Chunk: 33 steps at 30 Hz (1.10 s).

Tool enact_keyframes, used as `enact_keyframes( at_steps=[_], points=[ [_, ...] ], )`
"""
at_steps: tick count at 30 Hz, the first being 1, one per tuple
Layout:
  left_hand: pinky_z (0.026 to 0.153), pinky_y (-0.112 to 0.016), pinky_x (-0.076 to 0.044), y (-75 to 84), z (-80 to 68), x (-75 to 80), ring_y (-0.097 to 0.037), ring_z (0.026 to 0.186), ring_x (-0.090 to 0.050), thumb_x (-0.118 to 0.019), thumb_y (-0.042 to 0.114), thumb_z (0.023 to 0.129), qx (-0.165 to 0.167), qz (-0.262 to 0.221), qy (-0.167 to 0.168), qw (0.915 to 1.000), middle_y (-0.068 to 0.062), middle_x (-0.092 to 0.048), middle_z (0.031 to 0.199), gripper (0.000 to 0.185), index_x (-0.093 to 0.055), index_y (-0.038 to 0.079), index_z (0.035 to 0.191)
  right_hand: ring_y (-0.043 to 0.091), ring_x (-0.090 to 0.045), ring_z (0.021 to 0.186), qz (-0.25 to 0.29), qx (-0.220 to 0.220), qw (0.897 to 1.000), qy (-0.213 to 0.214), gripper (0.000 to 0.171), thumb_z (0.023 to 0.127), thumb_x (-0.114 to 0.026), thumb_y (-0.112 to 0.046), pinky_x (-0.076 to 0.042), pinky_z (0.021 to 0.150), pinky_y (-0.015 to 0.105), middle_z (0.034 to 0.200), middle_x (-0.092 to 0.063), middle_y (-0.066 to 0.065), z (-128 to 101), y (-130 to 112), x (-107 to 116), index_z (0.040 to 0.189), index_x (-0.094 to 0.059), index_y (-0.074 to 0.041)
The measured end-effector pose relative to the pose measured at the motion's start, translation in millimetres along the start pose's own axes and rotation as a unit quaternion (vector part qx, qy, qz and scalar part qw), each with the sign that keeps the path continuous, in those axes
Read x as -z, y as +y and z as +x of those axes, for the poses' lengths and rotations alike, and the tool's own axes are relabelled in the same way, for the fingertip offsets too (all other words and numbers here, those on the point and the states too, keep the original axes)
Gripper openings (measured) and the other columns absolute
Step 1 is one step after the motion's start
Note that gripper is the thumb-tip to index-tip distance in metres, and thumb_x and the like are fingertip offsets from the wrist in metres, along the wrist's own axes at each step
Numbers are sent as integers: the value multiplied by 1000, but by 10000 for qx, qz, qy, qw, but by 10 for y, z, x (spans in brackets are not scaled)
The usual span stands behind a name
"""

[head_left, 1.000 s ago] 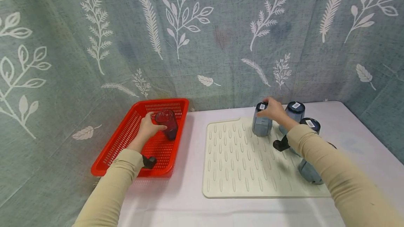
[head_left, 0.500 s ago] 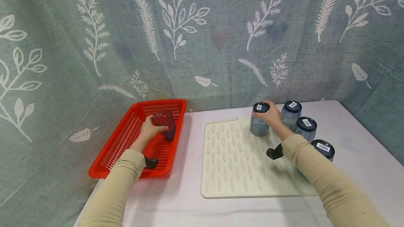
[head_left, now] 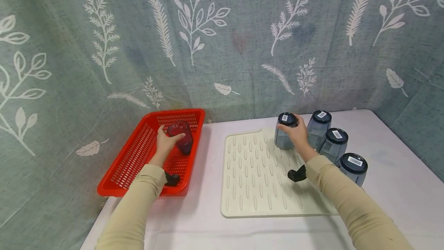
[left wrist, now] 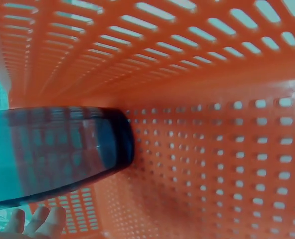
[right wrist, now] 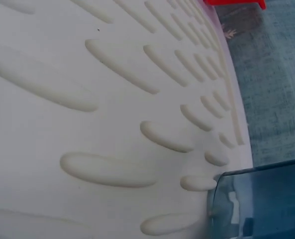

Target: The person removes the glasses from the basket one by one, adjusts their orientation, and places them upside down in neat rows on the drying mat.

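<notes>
In the head view my left hand (head_left: 170,137) grips a dark tinted glass (head_left: 181,136) inside the red basket (head_left: 138,157), with the glass tilted off the basket floor. The left wrist view shows the same glass (left wrist: 52,149) lying sideways above the perforated floor, my fingertips (left wrist: 35,222) below it. My right hand (head_left: 290,125) holds the upturned base of a blue-grey glass (head_left: 282,136) that stands upside down at the far edge of the cream drying mat (head_left: 256,180). The right wrist view shows that glass's rim (right wrist: 261,199) resting on the ribbed mat (right wrist: 87,99).
Three more blue-grey glasses (head_left: 319,124) (head_left: 333,144) (head_left: 352,167) stand upside down in a row along the mat's right side. A leaf-patterned cloth (head_left: 222,41) hangs behind the white table (head_left: 399,173). The basket sits at the table's left edge.
My right arm has drawn back toward me, uncovering the nearest glass in the row, while the hand stays on the upside-down glass. The left hand keeps the tinted glass in the basket.
</notes>
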<state>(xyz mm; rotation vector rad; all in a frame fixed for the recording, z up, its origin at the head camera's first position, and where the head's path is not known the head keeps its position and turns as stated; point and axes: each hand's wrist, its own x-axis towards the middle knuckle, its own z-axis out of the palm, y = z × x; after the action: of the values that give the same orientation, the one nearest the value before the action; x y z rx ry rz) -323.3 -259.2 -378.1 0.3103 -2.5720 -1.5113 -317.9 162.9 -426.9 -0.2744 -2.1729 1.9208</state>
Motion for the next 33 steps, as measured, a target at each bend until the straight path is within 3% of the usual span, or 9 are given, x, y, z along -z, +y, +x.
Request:
enact_keyframes(
  at_steps=[4, 12, 24, 28, 33],
  points=[
    [110, -46, -22, -43, 33, -77, -34, 135, -20, -70, 22, 79, 105, -396, -29, 9992, -22, -16, 147, 96, -3, 4, 145, 27, -30, 133, 60, -49, 9999, 131, 81, 78, -72, -27, -32, 105, 43, 146, -30, 12, 2, 8, -8, 143, -26, -10],
    [108, -44, -26, -64, 55, -179, -33, 133, -26, -69, 16, 80, 233, -1086, 4, 9938, -22, -19, 146, 93, -3, 4, 145, 28, -33, 132, 128, -78, 9995, 292, 78, 78, -73, -26, -34, 103, 43, 145, -33, 12, 47, 20, -2, 141, -30, -12],
    [107, -43, -29, -89, 88, -209, -31, 129, -31, -68, 13, 81, 331, -1541, -244, 9872, -20, -23, 145, 87, -8, 5, 143, 25, -29, 134, 239, 38, 9992, 308, 75, 79, -72, -24, -34, 104, 41, 146, -32, 11, 85, 38, 7, 140, -31, -11],
    [107, -43, -30, -114, 115, -174, -31, 130, -30, -68, 14, 81, 333, -1478, -301, 9880, -20, -22, 145, 89, -5, 8, 144, 26, -29, 134, 62, 144, 9997, 164, 77, 79, -71, -25, -33, 104, 43, 146, -30, 13, 69, 18, 0, 141, -28, -9],
    [108, -45, -28, -123, 163, -121, -34, 131, -28, -71, 16, 79, 151, -790, -360, 9961, -21, -21, 145, 95, -4, 7, 145, 29, -29, 134, -83, 173, 9998, 47, 79, 80, -71, -26, -33, 104, 44, 146, -29, 15, 57, 3, 1, 142, -26, -8]
  ],
)
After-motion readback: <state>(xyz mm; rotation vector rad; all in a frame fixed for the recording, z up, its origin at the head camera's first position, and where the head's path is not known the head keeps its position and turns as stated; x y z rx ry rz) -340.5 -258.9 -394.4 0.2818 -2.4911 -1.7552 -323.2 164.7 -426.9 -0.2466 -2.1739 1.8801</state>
